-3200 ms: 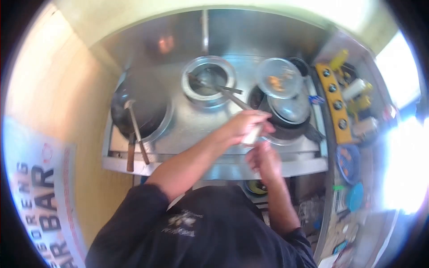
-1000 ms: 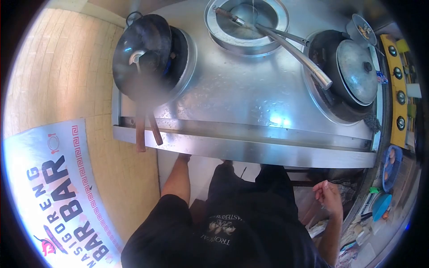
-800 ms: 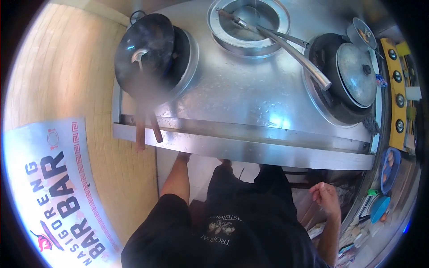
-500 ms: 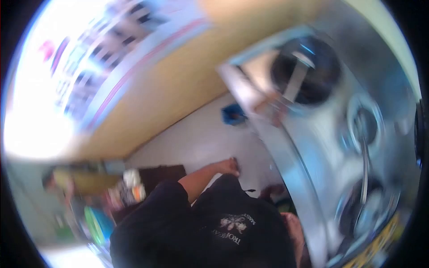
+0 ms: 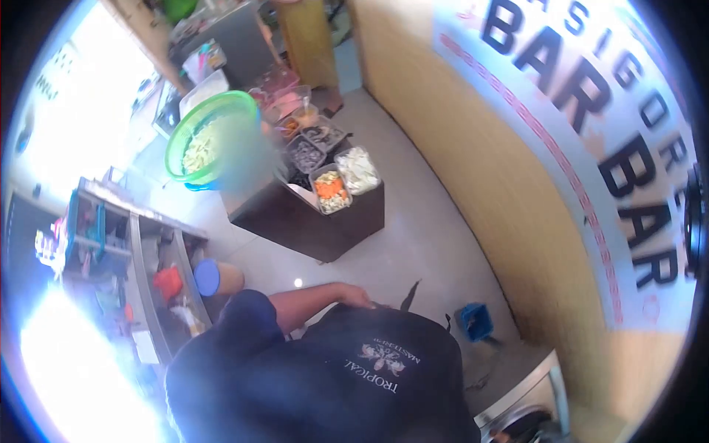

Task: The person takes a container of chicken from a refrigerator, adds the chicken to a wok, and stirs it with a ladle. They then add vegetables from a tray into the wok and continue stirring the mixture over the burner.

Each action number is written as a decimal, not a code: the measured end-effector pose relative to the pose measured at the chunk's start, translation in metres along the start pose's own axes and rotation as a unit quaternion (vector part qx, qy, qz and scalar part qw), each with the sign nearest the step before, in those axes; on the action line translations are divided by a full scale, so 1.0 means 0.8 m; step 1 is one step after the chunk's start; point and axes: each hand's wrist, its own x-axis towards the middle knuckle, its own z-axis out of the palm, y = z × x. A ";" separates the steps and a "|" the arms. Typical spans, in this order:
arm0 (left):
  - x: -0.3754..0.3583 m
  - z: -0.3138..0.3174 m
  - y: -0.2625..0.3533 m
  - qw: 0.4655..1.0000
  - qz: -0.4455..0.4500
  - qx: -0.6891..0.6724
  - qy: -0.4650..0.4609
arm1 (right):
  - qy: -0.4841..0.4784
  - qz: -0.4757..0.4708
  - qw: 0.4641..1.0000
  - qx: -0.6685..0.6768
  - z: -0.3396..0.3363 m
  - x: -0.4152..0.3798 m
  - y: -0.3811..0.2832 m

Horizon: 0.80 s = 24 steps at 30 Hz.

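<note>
My left hand (image 5: 357,296) rests against my waist on the dark shirt (image 5: 369,369), arm bent at the elbow. Nothing shows in it, and its fingers are partly hidden against the cloth. My right hand is out of view. Ahead on the floor stands a low dark table (image 5: 310,221) carrying several tubs of chopped ingredients, among them an orange one (image 5: 331,190) and a pale one (image 5: 357,169). A green basket (image 5: 210,139) with pale cuttings sits at the table's left end.
A wood-panel wall with a printed "BAR" banner (image 5: 591,140) runs along the right. A small blue bin (image 5: 475,321) stands on the floor by the stove's steel corner (image 5: 528,402). A steel shelf unit (image 5: 159,266) with a blue-lidded tub (image 5: 210,277) is on the left.
The view has swung from the steel stove with its woks round to the floor, the ingredient table and the banner wall. My right hand has left the view; my left stays at my waist.
</note>
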 end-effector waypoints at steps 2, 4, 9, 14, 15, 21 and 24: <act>0.003 -0.007 -0.022 0.998 -0.023 -0.051 -0.009 | -0.024 0.029 0.999 -0.016 -0.030 0.035 -0.029; -0.001 -0.022 -0.022 0.978 -0.045 -0.199 0.042 | -0.015 0.051 0.998 -0.024 -0.085 0.084 -0.065; 0.026 -0.109 0.029 0.961 -0.090 -0.243 0.095 | 0.100 -0.004 0.995 -0.022 -0.286 0.284 -0.217; 0.083 -0.178 0.069 0.925 -0.070 -0.311 0.207 | 0.006 0.028 0.960 -0.277 -0.296 0.461 -0.529; 0.081 -0.185 0.089 0.903 -0.067 -0.354 0.234 | -0.034 0.004 0.946 -0.321 -0.298 0.521 -0.571; 0.029 -0.268 0.154 0.813 -0.017 -0.466 0.347 | -0.260 -0.218 0.830 -0.443 0.003 0.687 -0.885; 0.019 -0.322 0.160 0.752 0.042 -0.508 0.419 | -0.323 -0.291 0.791 -0.430 0.149 0.708 -0.983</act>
